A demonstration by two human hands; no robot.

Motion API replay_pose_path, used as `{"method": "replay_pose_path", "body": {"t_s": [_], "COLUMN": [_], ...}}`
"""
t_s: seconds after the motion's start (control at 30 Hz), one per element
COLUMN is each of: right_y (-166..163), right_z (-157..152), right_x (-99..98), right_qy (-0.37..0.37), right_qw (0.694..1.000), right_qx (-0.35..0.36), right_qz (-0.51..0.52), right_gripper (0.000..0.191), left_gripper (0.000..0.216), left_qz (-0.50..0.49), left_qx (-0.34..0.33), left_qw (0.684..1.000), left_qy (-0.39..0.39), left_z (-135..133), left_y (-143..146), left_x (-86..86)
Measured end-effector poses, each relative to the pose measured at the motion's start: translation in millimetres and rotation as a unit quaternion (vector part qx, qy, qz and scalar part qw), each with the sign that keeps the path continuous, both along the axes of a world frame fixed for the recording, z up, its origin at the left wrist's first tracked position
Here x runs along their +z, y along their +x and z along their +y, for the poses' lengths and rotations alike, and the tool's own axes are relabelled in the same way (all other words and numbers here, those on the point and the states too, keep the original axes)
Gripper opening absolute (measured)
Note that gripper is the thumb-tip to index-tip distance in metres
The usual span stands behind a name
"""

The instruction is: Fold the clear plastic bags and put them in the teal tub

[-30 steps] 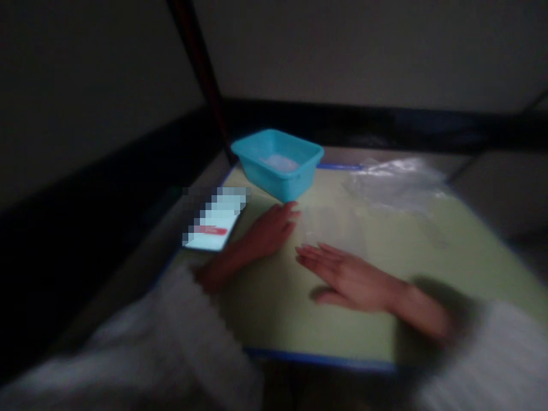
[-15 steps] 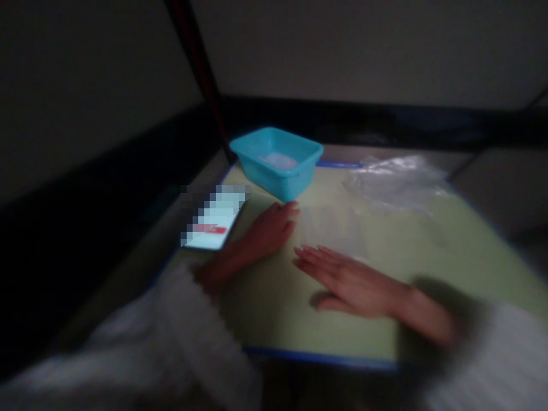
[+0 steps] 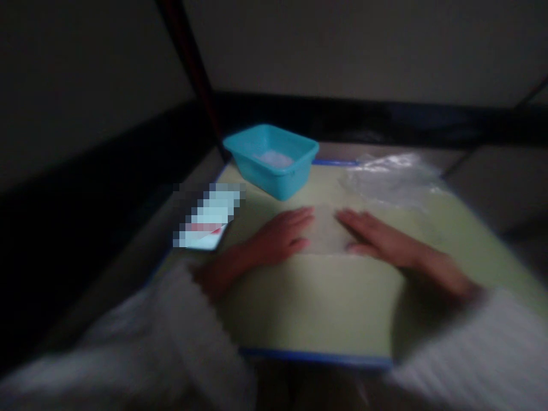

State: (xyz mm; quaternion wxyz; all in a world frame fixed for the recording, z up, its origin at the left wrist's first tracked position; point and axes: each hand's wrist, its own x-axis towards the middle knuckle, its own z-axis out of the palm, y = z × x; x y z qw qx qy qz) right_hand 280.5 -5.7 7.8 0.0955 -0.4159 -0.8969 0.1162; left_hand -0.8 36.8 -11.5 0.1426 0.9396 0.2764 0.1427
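Observation:
A flat, pale, see-through sheet [image 3: 327, 233], perhaps a small plastic bag, lies on the yellow-green table [image 3: 317, 314]. My left hand [image 3: 286, 234] rests over its left side, fingers stretched out and pointing right. Over the right side lies my right hand [image 3: 377, 235], its fingers extended toward the left. Both hands look flat and hold nothing. Part of the sheet is hidden beneath them, and the picture is dim and blurred.
A blue plastic basket [image 3: 274, 177] with something whitish inside stands at the back. Left of my left hand lies a phone [image 3: 209, 220] with its screen lit. Crumpled clear plastic [image 3: 389, 180] lies at the back right. The table has a blue edge [image 3: 317, 358].
My right hand has moved away from me and rightward onto the sheet's right side. My left hand has shifted slightly right and nearer to me, onto the left side.

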Motion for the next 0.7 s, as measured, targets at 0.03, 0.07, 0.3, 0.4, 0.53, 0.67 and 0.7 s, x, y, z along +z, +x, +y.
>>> {"method": "replay_pose_path", "body": {"t_s": [0.03,0.07,0.3,0.4,0.53,0.67,0.7], "right_y": [1,2,5,7,14,19,19], "right_z": [0,1,1,0,-1,0,-1], "right_x": [-0.4,-0.2,6.3,7.7,6.4,5.4,6.0], "right_qy": [-0.012,-0.023,-0.068,-0.062,-0.059,-0.067,-0.067], "right_qw": [1.000,1.000,0.997,0.998,0.998,0.997,0.997], "right_qx": [0.000,0.001,-0.014,-0.010,-0.003,-0.021,-0.023], "right_qz": [-0.002,-0.004,-0.032,-0.032,-0.030,-0.039,-0.038], "right_gripper": [0.073,0.074,0.086,0.089,0.089,0.094,0.095], "left_gripper": [0.053,0.055,0.069,0.073,0.077,0.080,0.081], "left_qz": [0.021,0.041,0.102,0.113,0.120,0.115,0.110], "left_qx": [-0.008,-0.013,-0.025,-0.026,-0.027,-0.028,-0.028], "left_qw": [1.000,0.999,0.994,0.993,0.992,0.993,0.993], "left_qy": [0.004,0.007,0.016,0.012,0.016,0.024,0.027], "left_z": [1,2,6,6,7,8,8], "left_y": [-1,-2,-7,-7,-8,-10,-10], "left_x": [0.1,0.5,4.3,5.5,5.0,2.3,1.9]}}
